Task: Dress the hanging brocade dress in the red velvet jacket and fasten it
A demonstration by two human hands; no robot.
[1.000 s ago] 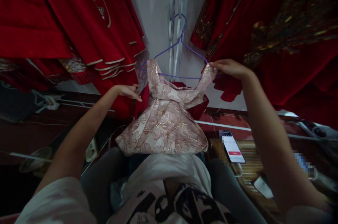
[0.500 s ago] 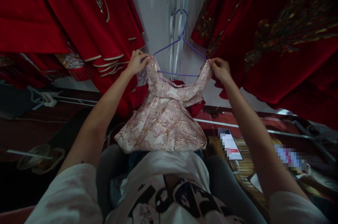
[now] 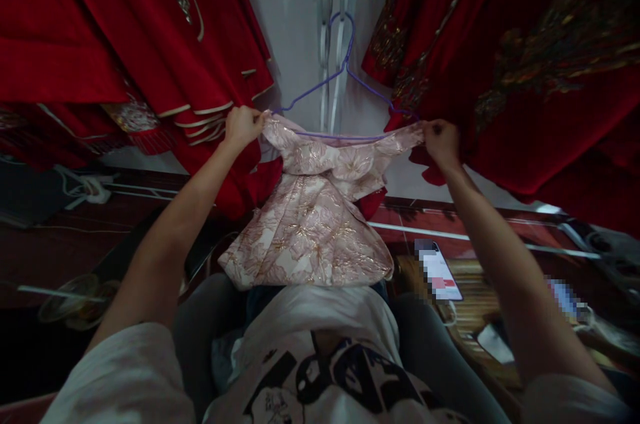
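Observation:
A small pink dress with gold floral pattern hangs in front of me on a purple wire hanger, its hem resting near my lap. My left hand is closed on the dress's left shoulder at the hanger's left end. My right hand is closed on the right shoulder, pulled out past the hanger's right end. The neckline is stretched wide and flat between both hands along the hanger's bottom bar. The hanger's hook sits on white strips against a pale wall.
Red embroidered garments hang at the left and at the right. A phone with a lit screen lies on a wooden surface by my right knee. Clear plastic cups sit low at the left on the dark floor.
My left hand rose from beside the bodice and took hold of the left shoulder. Both hands then pulled apart, stretching the neckline wide across the hanger.

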